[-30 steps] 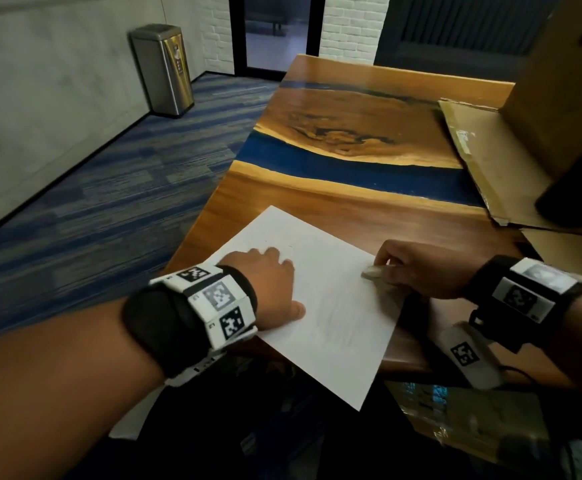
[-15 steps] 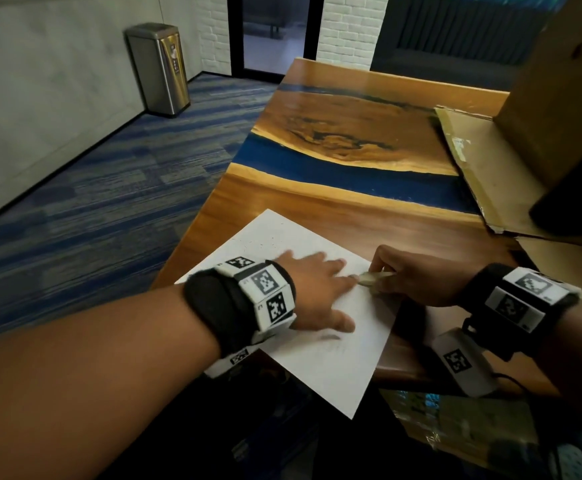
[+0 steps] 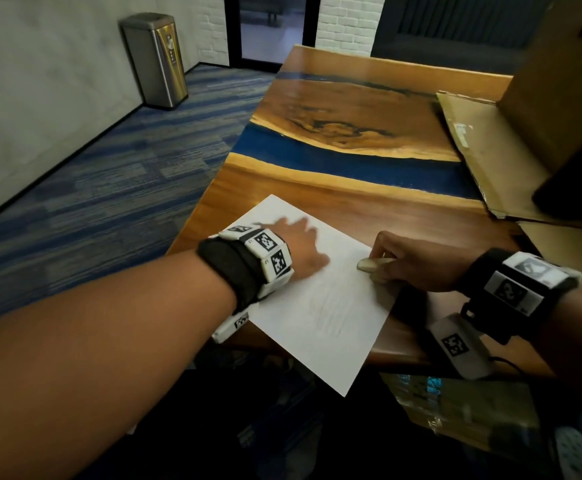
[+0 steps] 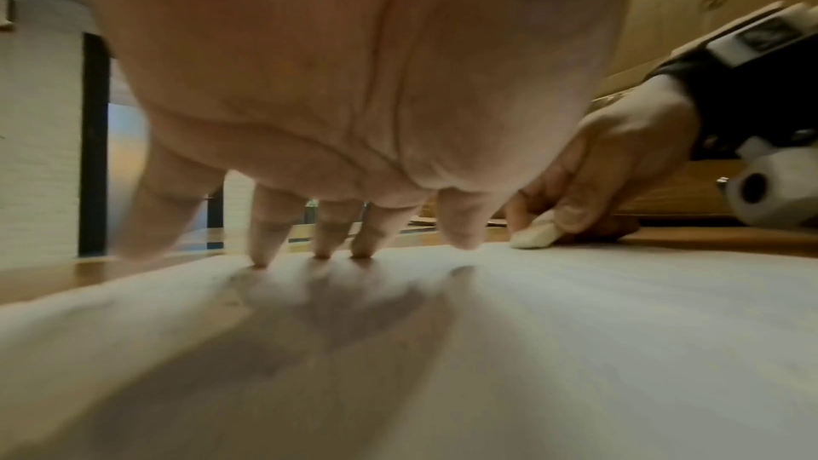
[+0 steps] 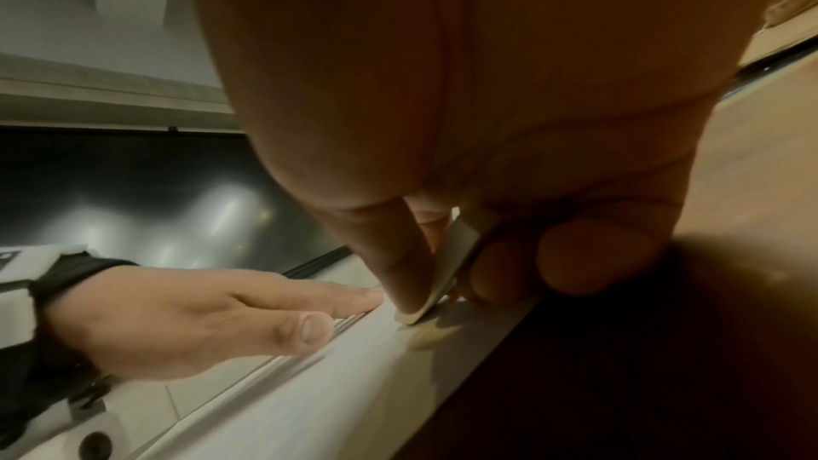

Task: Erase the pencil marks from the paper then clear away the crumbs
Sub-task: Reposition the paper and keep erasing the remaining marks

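Observation:
A white sheet of paper (image 3: 320, 306) lies at an angle on the wooden table (image 3: 369, 209), its near corner hanging over the front edge. Faint pencil lines show across its middle. My left hand (image 3: 300, 247) sweeps over the sheet's far part, blurred, with straight fingers whose fingertips (image 4: 321, 252) touch the paper (image 4: 531, 327). My right hand (image 3: 407, 261) stays at the sheet's right edge and pinches a pale eraser (image 3: 369, 264), whose tip rests on the paper (image 5: 310, 397). In the right wrist view the eraser (image 5: 447, 268) sits between thumb and forefinger. No crumbs are discernible.
Flattened cardboard (image 3: 483, 147) and a tall box (image 3: 559, 81) fill the table's right side. A steel bin (image 3: 156, 60) stands on the carpet at far left. The table's left edge (image 3: 206, 195) drops to blue carpet. More packaging (image 3: 455, 403) lies below the front edge.
My left hand slid from the sheet's left part toward the eraser, and now swings back toward the far left corner. The right hand with the eraser has barely moved.

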Tool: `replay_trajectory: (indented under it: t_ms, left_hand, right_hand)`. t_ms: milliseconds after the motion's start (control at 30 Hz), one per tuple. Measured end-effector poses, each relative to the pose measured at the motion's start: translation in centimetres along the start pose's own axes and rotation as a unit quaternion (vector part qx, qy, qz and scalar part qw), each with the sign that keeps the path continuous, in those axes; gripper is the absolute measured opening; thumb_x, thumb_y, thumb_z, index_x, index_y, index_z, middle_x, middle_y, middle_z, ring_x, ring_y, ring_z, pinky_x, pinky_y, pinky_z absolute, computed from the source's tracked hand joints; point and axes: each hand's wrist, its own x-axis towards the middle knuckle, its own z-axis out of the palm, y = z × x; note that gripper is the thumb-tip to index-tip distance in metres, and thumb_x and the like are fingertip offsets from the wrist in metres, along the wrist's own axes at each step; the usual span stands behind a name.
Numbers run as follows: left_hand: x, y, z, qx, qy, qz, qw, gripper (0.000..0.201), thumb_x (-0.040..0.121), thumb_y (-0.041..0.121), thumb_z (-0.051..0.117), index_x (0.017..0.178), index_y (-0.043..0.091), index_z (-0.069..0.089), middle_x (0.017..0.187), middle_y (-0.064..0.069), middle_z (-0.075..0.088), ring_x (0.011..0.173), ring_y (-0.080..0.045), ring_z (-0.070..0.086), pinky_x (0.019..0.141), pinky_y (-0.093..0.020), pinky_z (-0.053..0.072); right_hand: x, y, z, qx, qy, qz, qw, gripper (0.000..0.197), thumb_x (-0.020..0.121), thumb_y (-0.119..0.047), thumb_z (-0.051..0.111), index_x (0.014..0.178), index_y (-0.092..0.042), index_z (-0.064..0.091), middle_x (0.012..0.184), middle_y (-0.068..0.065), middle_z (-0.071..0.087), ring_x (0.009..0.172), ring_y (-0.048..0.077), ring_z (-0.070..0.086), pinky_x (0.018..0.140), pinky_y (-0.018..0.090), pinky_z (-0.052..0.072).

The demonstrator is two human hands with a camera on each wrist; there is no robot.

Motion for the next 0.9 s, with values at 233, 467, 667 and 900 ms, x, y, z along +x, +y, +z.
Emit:
replay_trajectory:
  t_ms: [233, 467, 667, 900]
  left_hand:
    - [-1.2, -1.4, 1.2, 0.033, -0.013, 0.114, 0.993, 0.095, 0.088, 0.077, 0.043, 0.160, 0.030, 0.002, 0.168, 0.006, -0.009, 0.154, -0.020, -0.002, 0.120, -0.056, 0.017]
    - [-1.1, -4.3, 0.7, 0.037, -0.067, 0.075, 0.994, 0.131, 0.062, 0.086, 0.063, 0.158, 0.035, -0.010, 0.166, 0.006, -0.018, 0.153, -0.021, -0.011, 0.122, -0.057, 0.010]
    - [-1.7, -3.8, 0.5, 0.090, -0.063, 0.055, 0.992, 0.132, 0.057, 0.092, 0.060, 0.156, 0.041, -0.011, 0.167, 0.005, -0.015, 0.151, -0.033, 0.005, 0.116, -0.058, 0.022]
    - [-1.7, -3.4, 0.3, 0.118, -0.070, 0.043, 0.990, 0.135, 0.054, 0.095, 0.059, 0.154, 0.043, -0.014, 0.167, 0.002, -0.015, 0.147, -0.043, 0.008, 0.112, -0.061, 0.024]
  right_hand:
    - [-0.2, -0.3, 0.0, -0.022, 0.007, -0.001, 1.000, 0.030, 0.092, -0.056, 0.058, 0.105, -0.030, 0.053, 0.095, -0.005, 0.061, 0.086, 0.014, 0.056, 0.068, 0.026, 0.040]
    - [-0.3, -1.4, -0.5, -0.089, -0.008, 0.000, 0.996, 0.021, 0.097, -0.043, 0.055, 0.109, -0.026, 0.051, 0.093, -0.003, 0.060, 0.082, 0.014, 0.055, 0.066, 0.026, 0.040]
    - [0.7, -4.5, -1.5, -0.232, 0.072, -0.058, 0.968, 0.012, 0.099, -0.035, 0.052, 0.104, -0.026, 0.057, 0.085, -0.010, 0.054, 0.074, 0.009, 0.048, 0.059, 0.023, 0.032]
    - [0.0, -7.5, 2.6, -0.250, -0.009, -0.210, 0.945, 0.026, 0.101, -0.037, 0.047, 0.121, -0.021, 0.051, 0.104, 0.000, 0.063, 0.087, 0.022, 0.060, 0.077, 0.041, 0.054]
